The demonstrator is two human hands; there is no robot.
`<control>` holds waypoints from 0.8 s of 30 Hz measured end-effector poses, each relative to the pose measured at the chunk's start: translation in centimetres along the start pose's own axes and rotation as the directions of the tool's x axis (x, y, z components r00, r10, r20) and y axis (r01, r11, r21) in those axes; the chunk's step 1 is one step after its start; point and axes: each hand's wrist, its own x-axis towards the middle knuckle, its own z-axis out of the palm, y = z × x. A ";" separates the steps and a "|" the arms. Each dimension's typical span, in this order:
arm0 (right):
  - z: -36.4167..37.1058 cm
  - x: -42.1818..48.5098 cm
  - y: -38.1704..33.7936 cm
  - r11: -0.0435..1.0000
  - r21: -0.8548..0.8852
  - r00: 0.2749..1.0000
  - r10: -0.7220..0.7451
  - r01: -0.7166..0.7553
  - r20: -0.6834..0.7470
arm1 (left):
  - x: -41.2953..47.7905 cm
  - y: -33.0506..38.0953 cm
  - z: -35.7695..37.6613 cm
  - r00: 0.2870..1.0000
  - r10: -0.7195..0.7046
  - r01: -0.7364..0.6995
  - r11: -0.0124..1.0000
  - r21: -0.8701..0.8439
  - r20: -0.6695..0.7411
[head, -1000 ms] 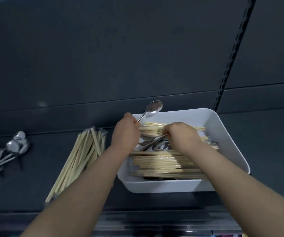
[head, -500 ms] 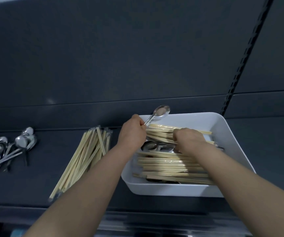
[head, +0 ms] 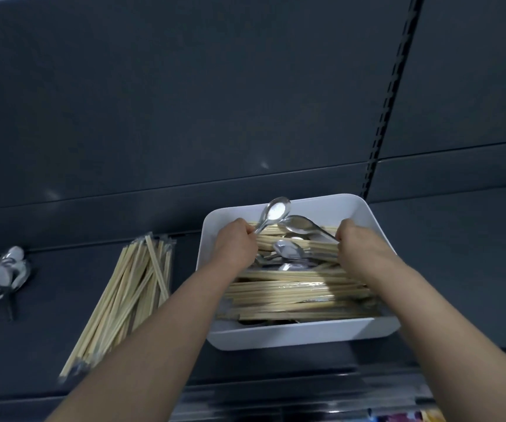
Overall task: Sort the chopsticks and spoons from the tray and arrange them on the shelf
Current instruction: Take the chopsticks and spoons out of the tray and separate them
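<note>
Down at 5 o'clock on the dark shelf (head: 459,269), a white tray (head: 300,333), its near half stacked with chopsticks (head: 291,293) lying crosswise. Further in, loose spoons (head: 288,249) among the sticks. Over the tray's 10 o'clock side, left hand (head: 236,245), fingers curled round the handle of a spoon (head: 276,210), bowl raised toward 1 o'clock. At the tray's 2 o'clock, right hand (head: 358,242), fingers pinching a second spoon (head: 299,225) by its handle, bowl toward 9 o'clock. Out at 8 o'clock, separate chopstick pile (head: 129,287) on the shelf; at 9 o'clock, spoon cluster (head: 4,275).
</note>
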 end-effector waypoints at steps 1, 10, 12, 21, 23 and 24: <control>0.1 -0.2 0.1 1.000 0.022 1.000 0.001 -0.001 0.008 | 0.0 0.2 0.3 1.000 0.006 -0.006 1.000 -0.001 0.000; -1.5 -0.7 -3.8 0.885 0.450 0.981 -0.036 0.121 -0.192 | -1.0 0.4 -3.0 0.971 -0.048 -0.035 0.940 -0.340 -0.234; -1.0 -0.8 -7.0 0.841 0.502 0.972 -0.111 0.203 -0.207 | -1.3 -1.1 -5.0 0.958 -0.113 -0.024 0.884 -0.467 -0.265; 6.9 -3.4 -24.2 0.736 0.579 0.917 -0.394 0.352 -0.056 | -3.4 -15.7 -13.5 0.887 -0.398 0.138 0.709 -0.692 -0.232; 9.8 -4.2 -29.1 0.738 0.587 0.907 -0.420 0.334 0.011 | -4.4 -20.5 -15.8 0.861 -0.451 0.171 0.690 -0.704 -0.233; 11.2 -4.6 -31.4 0.738 0.593 0.904 -0.425 0.324 0.035 | -4.8 -23.0 -16.8 0.849 -0.476 0.184 0.675 -0.715 -0.231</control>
